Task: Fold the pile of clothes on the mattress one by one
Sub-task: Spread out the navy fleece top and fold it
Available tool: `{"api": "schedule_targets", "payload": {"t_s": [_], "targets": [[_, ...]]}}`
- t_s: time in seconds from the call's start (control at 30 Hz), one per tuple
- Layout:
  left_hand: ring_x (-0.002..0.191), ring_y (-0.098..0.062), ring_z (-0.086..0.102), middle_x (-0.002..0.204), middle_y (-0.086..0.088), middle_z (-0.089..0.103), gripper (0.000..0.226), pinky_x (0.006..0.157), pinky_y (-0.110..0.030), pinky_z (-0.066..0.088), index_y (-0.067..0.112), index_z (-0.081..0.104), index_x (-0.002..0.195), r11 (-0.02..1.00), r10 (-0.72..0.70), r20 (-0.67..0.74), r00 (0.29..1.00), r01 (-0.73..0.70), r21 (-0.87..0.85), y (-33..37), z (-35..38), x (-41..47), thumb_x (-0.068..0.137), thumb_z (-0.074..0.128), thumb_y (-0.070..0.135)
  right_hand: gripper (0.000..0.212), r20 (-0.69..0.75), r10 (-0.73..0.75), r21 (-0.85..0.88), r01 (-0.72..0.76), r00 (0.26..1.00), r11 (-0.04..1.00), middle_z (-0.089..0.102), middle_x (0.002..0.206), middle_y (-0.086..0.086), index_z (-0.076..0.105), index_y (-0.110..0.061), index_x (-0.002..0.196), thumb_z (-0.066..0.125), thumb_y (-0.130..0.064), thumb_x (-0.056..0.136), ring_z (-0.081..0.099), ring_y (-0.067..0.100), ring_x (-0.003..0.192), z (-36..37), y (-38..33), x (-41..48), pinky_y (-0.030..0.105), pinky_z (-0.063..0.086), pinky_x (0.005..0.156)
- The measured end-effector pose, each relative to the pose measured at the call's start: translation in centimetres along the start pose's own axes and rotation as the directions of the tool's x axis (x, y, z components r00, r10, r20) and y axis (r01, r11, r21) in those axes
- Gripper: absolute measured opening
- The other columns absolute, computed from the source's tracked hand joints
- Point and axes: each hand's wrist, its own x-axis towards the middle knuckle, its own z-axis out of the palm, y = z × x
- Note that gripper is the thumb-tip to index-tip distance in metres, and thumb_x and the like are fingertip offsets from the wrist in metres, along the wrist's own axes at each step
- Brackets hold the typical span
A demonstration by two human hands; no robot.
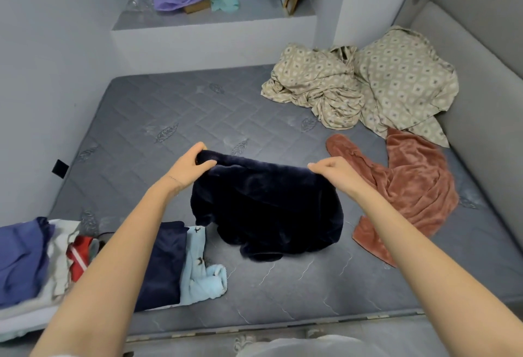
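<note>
At the far left edge of the grey quilted mattress [175, 119] I see a heap of clothes [36, 257], blue, white and red among them. Just right of it lie a dark navy folded garment [164, 263] and a pale blue fleece piece with small bird prints [201, 274], touching each other. My left hand [188, 168] is closed around the left top corner of a dark navy plush garment [268, 209]; my right hand [332, 171] pinches the right top corner, fingers curled shut. The garment's top edge runs left to right between the hands (its long axis crosswise to me), and its body hangs down toward me, the lower edge bunched on the mattress. Further right lies a rust-coloured plush garment [410, 187], crumpled. Behind it sits rumpled beige patterned bedding [368, 85].
</note>
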Motion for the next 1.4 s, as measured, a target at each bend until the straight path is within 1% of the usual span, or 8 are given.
{"api": "schedule_targets", "payload": {"t_s": [0.1,0.27,0.53,0.63,0.77,0.97,1.13,1.4], "targets": [[0.059,0.001,0.039,0.072,0.005,0.042,0.024,0.059,-0.020,0.034,0.020,0.040,0.078,0.986,0.014,0.005,1.000,-0.013,-0.169,0.5,0.5,-0.5,0.091,0.053,0.004,0.017,0.103,0.111,-0.052,-0.106,0.988,0.993,0.062,0.076,0.000,0.068,-0.006,0.088,0.073,-0.022,0.083,0.054,0.008,0.064,1.4,2.3,-0.2,0.022,0.042,0.064],[0.061,-0.004,0.037,0.069,0.002,0.039,0.034,0.057,-0.024,0.029,0.016,0.040,0.076,0.947,0.012,0.106,0.994,0.023,-0.322,0.5,1.0,-1.8,0.083,0.046,-0.017,0.051,0.255,0.248,-0.159,-0.212,0.935,0.964,0.050,0.113,0.000,0.053,-0.015,0.125,0.077,-0.020,0.081,0.057,0.017,0.091,4.1,6.0,-0.4,0.023,0.043,0.080],[0.062,-0.012,0.028,0.067,-0.002,0.034,0.020,0.058,-0.030,0.020,0.016,0.039,0.073,0.879,-0.017,0.153,0.988,0.087,-0.470,-0.9,1.1,-4.6,0.068,0.050,0.000,0.075,0.282,0.253,-0.168,-0.212,0.926,0.963,0.048,0.120,-0.001,0.044,-0.022,0.136,0.081,-0.043,0.073,0.050,0.013,0.107,10.6,8.4,-1.2,0.022,0.035,0.087],[0.063,-0.011,0.031,0.068,-0.002,0.037,0.020,0.058,-0.028,0.023,0.016,0.040,0.075,0.855,-0.005,0.158,0.987,0.087,-0.512,-1.0,1.0,-5.0,0.070,0.051,0.000,0.072,0.288,0.219,-0.203,-0.164,0.932,0.965,0.050,0.111,-0.004,0.047,-0.025,0.130,0.080,-0.049,0.071,0.052,0.012,0.099,13.3,8.6,-1.5,0.023,0.038,0.083],[0.066,-0.008,0.038,0.071,0.005,0.044,0.015,0.058,-0.022,0.030,0.016,0.041,0.078,0.790,-0.019,0.182,0.983,0.126,-0.600,-1.4,0.3,-5.2,0.071,0.049,0.006,0.008,0.160,0.140,-0.191,-0.108,0.977,0.976,0.063,0.083,-0.008,0.060,-0.025,0.083,0.066,-0.023,0.088,0.061,0.016,0.081,15.0,8.0,-1.0,0.027,0.046,0.075],[0.071,-0.007,0.046,0.074,0.010,0.053,0.015,0.065,-0.023,0.036,0.029,0.053,0.075,0.767,-0.013,0.081,0.997,0.062,-0.639,-2.5,-0.3,-5.5,0.084,0.059,0.018,0.018,0.150,0.225,0.080,-0.239,0.963,0.968,0.069,0.089,0.005,0.056,-0.014,0.079,0.056,-0.024,0.094,0.060,0.012,0.066,13.9,6.0,0.8,0.020,0.045,0.064],[0.067,-0.004,0.050,0.071,0.014,0.057,0.025,0.060,-0.022,0.036,0.030,0.050,0.072,0.816,-0.085,-0.131,0.988,-0.006,-0.578,-1.1,0.1,-3.8,0.089,0.063,0.018,0.061,0.283,0.231,0.071,-0.260,0.931,0.963,0.061,0.090,-0.009,0.056,-0.023,0.104,0.062,-0.073,0.070,0.058,0.006,0.085,14.6,5.9,-1.0,0.025,0.043,0.080],[0.064,-0.007,0.054,0.073,0.001,0.059,0.026,0.059,-0.018,0.043,0.020,0.048,0.073,0.817,-0.168,-0.488,0.856,-0.156,-0.555,4.2,0.0,-1.2,0.086,0.070,0.016,0.122,0.331,0.146,0.092,-0.185,0.932,0.978,0.038,0.144,-0.008,0.011,-0.034,0.151,0.079,-0.068,0.055,0.039,0.013,0.130,15.6,4.7,-1.5,0.030,0.037,0.105]]}}
